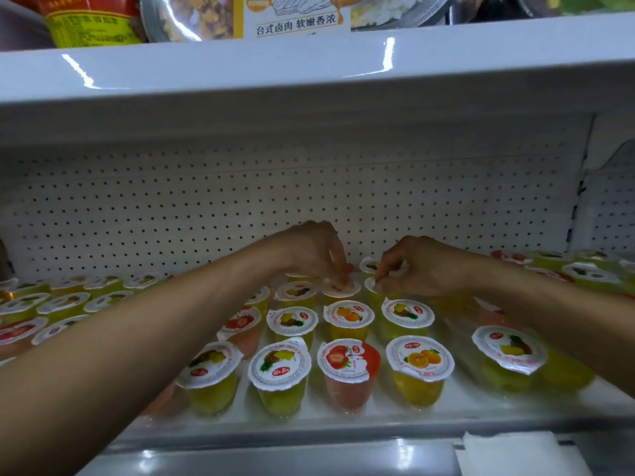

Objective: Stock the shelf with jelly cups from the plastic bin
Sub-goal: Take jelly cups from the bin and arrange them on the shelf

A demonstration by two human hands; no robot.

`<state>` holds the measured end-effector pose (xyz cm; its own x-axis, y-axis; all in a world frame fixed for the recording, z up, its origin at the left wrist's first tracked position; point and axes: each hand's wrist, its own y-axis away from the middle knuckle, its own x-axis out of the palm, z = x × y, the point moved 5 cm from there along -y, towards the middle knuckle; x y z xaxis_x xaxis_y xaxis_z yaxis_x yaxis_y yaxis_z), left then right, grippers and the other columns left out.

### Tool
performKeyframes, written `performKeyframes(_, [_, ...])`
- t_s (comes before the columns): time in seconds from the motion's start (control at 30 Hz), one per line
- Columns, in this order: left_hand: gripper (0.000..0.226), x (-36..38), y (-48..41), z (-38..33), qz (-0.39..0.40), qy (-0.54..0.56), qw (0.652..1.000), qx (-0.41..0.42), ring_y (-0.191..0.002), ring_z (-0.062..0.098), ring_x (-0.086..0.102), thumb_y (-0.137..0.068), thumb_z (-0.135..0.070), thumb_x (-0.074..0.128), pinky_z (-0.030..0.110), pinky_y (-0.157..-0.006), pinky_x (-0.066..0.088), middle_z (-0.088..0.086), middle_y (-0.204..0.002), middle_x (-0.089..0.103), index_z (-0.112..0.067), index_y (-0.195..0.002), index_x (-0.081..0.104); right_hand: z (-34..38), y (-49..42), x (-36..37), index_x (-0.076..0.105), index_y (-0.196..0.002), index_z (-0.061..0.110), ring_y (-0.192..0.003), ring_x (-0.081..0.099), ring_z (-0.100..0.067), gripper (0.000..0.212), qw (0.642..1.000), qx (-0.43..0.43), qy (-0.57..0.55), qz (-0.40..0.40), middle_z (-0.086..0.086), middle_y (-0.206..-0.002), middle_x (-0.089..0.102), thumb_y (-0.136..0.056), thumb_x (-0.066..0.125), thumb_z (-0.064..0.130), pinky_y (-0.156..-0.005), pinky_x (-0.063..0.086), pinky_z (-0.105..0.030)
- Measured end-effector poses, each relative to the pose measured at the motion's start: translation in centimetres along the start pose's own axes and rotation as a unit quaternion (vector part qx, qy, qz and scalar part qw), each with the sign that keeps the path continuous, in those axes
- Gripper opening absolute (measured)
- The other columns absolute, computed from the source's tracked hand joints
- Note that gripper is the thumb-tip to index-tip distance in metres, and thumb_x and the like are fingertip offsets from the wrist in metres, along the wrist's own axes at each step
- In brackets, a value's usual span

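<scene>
Rows of jelly cups with white foil lids stand on the white shelf (pixel 309 422): yellow pineapple, orange and red strawberry ones. Both my arms reach to the back row. My left hand (pixel 314 250) pinches the lid rim of a jelly cup (pixel 342 289) at the back centre. My right hand (pixel 417 266) grips another back-row jelly cup (pixel 372 286) just to the right of it, fingers curled on its lid edge. The plastic bin is out of view.
A perforated white back panel (pixel 206 207) closes the shelf behind. The upper shelf (pixel 309 63) holds food packages and overhangs the cups. More cups fill the far left (pixel 62 304) and far right (pixel 584 274). A white label strip (pixel 508 455) sits on the shelf's front edge.
</scene>
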<state>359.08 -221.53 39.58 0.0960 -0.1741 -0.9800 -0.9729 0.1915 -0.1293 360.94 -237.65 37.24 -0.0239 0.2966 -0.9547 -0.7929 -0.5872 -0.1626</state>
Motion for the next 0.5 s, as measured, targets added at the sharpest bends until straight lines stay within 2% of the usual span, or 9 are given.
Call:
performKeyframes(0.07, [0.02, -1.7, 1.2, -0.1, -0.051, 0.032, 0.998, 0.01, -0.087, 0.002, 0.066, -0.074, -0.044, 0.079, 0.033, -0.088, 0.055, -0.018, -0.09, 0.073, -0.03, -0.089, 0.077, 0.3, 1.0, -1.3, 0.071, -0.103, 0.031, -0.089, 0.057, 0.0, 0.024, 0.999, -0.007, -0.007, -0.031, 0.022, -0.105, 0.056, -0.087, 0.063, 0.047, -0.079, 0.048, -0.021])
performKeyframes(0.13, [0.011, -2.5, 2.9, -0.5, -0.061, 0.064, 0.996, 0.027, -0.083, -0.002, 0.067, -0.078, -0.039, 0.077, 0.033, -0.088, 0.055, -0.022, -0.084, 0.073, -0.032, -0.085, 0.078, 0.5, 2.0, -2.8, 0.071, -0.099, 0.035, -0.08, 0.06, 0.002, 0.015, 0.998, -0.019, -0.038, -0.046, 0.022, -0.1, 0.064, -0.088, 0.064, 0.042, -0.072, 0.048, -0.019])
performKeyframes(0.23, [0.016, -1.4, 5.3, -1.5, -0.007, 0.095, 0.995, 0.035, -0.078, -0.003, 0.068, -0.077, -0.045, 0.076, 0.031, -0.085, 0.056, -0.021, -0.078, 0.073, -0.032, -0.085, 0.079, 0.8, 3.3, -3.1, 0.075, -0.093, 0.035, -0.079, 0.066, 0.004, 0.012, 0.998, -0.043, -0.052, 0.014, 0.022, -0.087, 0.072, -0.084, 0.068, 0.04, -0.077, 0.054, -0.023])
performKeyframes(0.33, [0.023, 0.2, 6.2, -2.0, 0.026, 0.084, 0.996, 0.026, -0.079, -0.003, 0.067, -0.073, -0.054, 0.076, 0.031, -0.085, 0.056, -0.024, -0.076, 0.071, -0.034, -0.085, 0.078, 1.1, 4.4, -2.0, 0.074, -0.097, 0.037, -0.084, 0.066, 0.002, 0.023, 0.995, -0.044, -0.041, 0.081, 0.021, -0.09, 0.072, -0.079, 0.07, 0.049, -0.084, 0.055, -0.027])
performKeyframes(0.43, [0.027, 1.1, 6.2, -2.2, 0.036, 0.083, 0.996, 0.021, -0.082, -0.003, 0.066, -0.07, -0.054, 0.079, 0.032, -0.086, 0.055, -0.024, -0.078, 0.071, -0.034, -0.087, 0.077, 1.0, 4.9, -1.2, 0.07, -0.103, 0.04, -0.084, 0.066, 0.0, 0.032, 0.994, -0.036, -0.029, 0.097, 0.017, -0.096, 0.07, -0.075, 0.072, 0.054, -0.083, 0.056, -0.029])
performKeyframes(0.5, [0.027, 1.3, 6.1, -2.3, 0.029, 0.08, 0.996, 0.024, -0.079, -0.007, 0.064, -0.07, -0.051, 0.081, 0.026, -0.08, 0.055, -0.024, -0.08, 0.071, -0.033, -0.09, 0.077, 1.1, 5.0, -1.1, 0.069, -0.107, 0.04, -0.081, 0.065, 0.001, 0.034, 0.995, -0.03, -0.02, 0.092, 0.016, -0.099, 0.068, -0.076, 0.074, 0.051, -0.077, 0.055, -0.023])
